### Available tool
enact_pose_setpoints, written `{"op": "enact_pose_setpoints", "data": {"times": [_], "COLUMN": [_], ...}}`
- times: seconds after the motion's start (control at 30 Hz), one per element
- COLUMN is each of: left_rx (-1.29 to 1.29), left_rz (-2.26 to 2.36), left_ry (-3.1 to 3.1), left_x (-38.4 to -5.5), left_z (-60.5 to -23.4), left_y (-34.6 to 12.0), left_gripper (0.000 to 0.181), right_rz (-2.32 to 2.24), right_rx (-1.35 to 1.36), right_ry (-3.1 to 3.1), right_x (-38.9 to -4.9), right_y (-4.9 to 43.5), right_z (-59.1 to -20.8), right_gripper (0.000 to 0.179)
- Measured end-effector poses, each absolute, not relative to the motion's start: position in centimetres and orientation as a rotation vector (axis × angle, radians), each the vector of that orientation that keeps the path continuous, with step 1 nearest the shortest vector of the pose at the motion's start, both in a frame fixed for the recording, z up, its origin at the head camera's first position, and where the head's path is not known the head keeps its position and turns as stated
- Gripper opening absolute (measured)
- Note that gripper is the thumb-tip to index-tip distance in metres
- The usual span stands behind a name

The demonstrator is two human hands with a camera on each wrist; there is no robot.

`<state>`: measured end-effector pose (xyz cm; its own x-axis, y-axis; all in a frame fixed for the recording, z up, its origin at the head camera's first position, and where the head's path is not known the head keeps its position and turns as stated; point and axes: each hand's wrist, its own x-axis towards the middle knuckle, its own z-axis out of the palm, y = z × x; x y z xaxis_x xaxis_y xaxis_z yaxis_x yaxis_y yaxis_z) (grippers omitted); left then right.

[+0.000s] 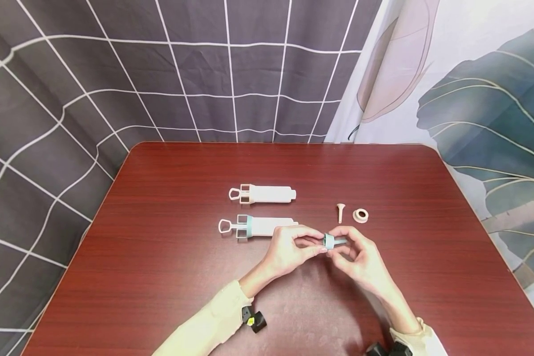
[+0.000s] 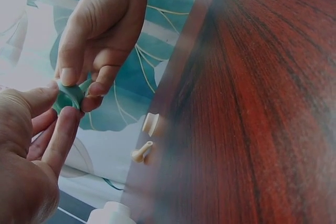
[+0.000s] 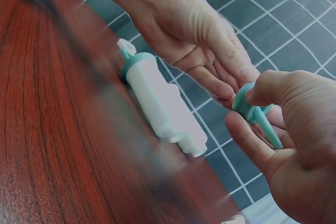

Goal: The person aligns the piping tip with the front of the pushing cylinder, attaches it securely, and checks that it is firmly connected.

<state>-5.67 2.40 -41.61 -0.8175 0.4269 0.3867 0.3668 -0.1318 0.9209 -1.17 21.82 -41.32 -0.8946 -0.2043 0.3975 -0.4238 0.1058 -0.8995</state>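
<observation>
Thumbs and fingers of the left hand [image 1: 289, 249] and right hand [image 1: 361, 258] together pinch a teal ring [image 1: 329, 242] with a narrow stem [image 1: 340, 242], above the worktop [image 1: 173, 198]. Just beyond the left hand lies a teal-collared syringe [image 1: 267, 226]; beyond the right, a cream ring [image 1: 357, 219] beside a cream nozzle [image 1: 340, 213]. Farther back lies a cream syringe [image 1: 270, 194].

Wood-grain red table [image 1: 160, 257]. On it: cream-collared white syringe [image 1: 271, 194] lies flat; to its right, cream stemmed piece [image 1: 340, 211], cream ring [image 1: 357, 218] just beside. Behind, grey gridded curtain [image 1: 204, 69] hangs; at right, leaf-printed pale curtain [image 1: 485, 118].
</observation>
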Motion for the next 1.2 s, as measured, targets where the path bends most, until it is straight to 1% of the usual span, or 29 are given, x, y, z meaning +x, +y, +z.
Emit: {"op": "enact_pose_setpoints", "data": {"times": [0.17,0.53,0.73,0.9,1.2], "left_rx": [0.894,0.977,1.047,1.083,1.083], "left_rz": [2.122,2.169,2.140,1.967,1.425], "left_ry": [2.027,2.004,2.204,2.513,2.926], "left_x": [-5.6,-5.6,-6.5,-7.4,-8.3], "left_z": [-41.4,-41.6,-41.5,-41.1,-40.5], "left_y": [2.4,2.1,0.8,-1.1,-4.1], "left_gripper": [0.025,0.030,0.025,0.022,0.034], "right_rz": [1.925,1.939,1.953,1.994,1.996], "right_rx": [0.653,0.620,0.621,0.622,0.595], "right_ry": [-2.157,-2.204,-2.189,-2.153,-2.177], "right_x": [-1.2,-1.4,-1.4,-1.4,-1.4], "right_y": [21.7,21.8,21.7,21.5,21.8], "right_z": [-41.4,-41.6,-41.5,-41.5,-41.8], "right_gripper": [0.046,0.042,0.041,0.041,0.041]}}
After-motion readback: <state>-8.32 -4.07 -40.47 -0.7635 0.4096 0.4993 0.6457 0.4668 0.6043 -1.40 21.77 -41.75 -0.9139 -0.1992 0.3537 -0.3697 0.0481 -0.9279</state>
